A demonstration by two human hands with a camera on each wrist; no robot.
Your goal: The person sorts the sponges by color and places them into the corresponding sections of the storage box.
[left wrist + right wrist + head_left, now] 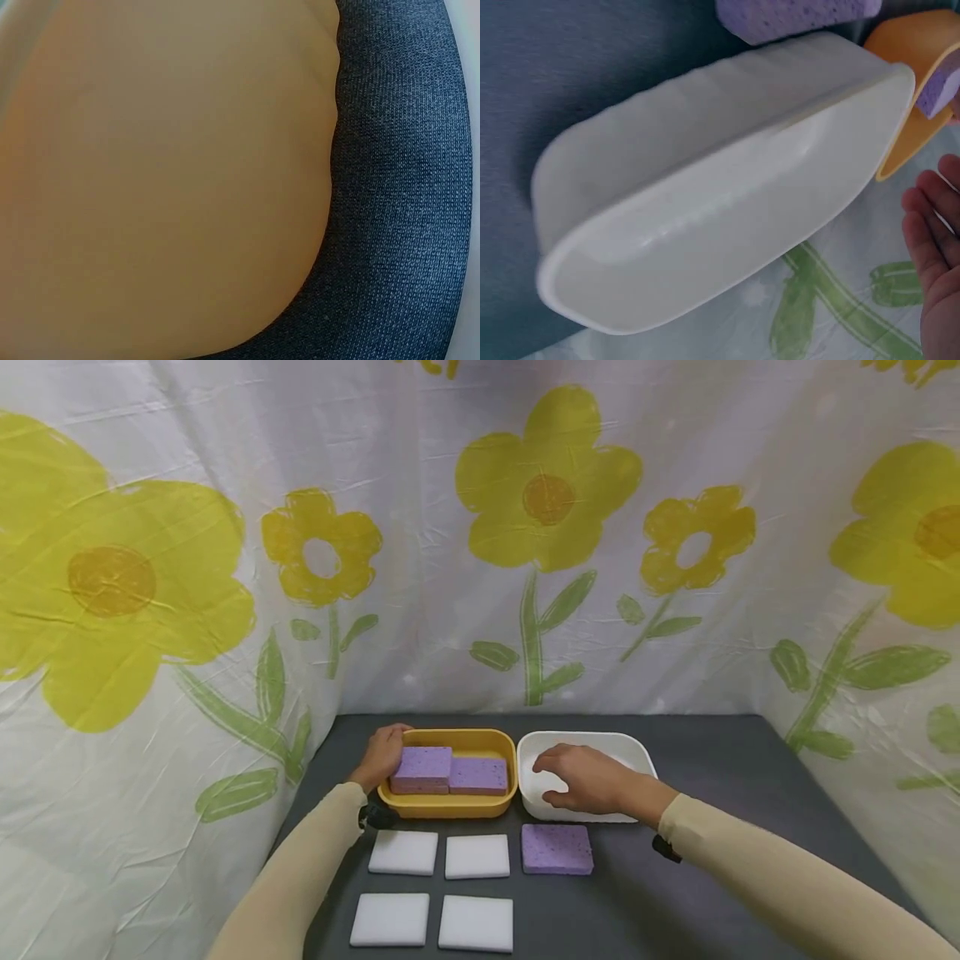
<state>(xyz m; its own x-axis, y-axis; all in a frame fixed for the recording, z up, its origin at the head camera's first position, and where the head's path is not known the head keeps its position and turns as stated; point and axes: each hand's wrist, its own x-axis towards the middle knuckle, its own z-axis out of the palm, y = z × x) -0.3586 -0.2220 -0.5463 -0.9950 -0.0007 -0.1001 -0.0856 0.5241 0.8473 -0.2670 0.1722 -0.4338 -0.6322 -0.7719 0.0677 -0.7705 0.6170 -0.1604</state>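
At the left end of a yellow plastic bin (pixel 450 811), my left hand (pixel 384 753) grips the rim at the back corner. Inside the bin are purple sponges, a taller stack (pixel 422 763) on the left and a lower purple sponge (pixel 478 775) beside it. My right hand (pixel 588 777) hovers over a white plastic bin (pixel 632 745), its fingers loosely bent and holding nothing. The right wrist view shows the white bin (pixel 705 195) bare inside, with the fingers (pixel 928 247) off to its right. The yellow bin's side (pixel 172 187) fills most of the left wrist view.
Several white sponges (pixel 405 852) lie in two rows in front of the yellow bin. One more purple sponge (pixel 557 849) lies before the white bin. Everything sits on a dark grey table (pixel 705 760), with a flower-printed curtain (pixel 420 668) behind and at both sides.
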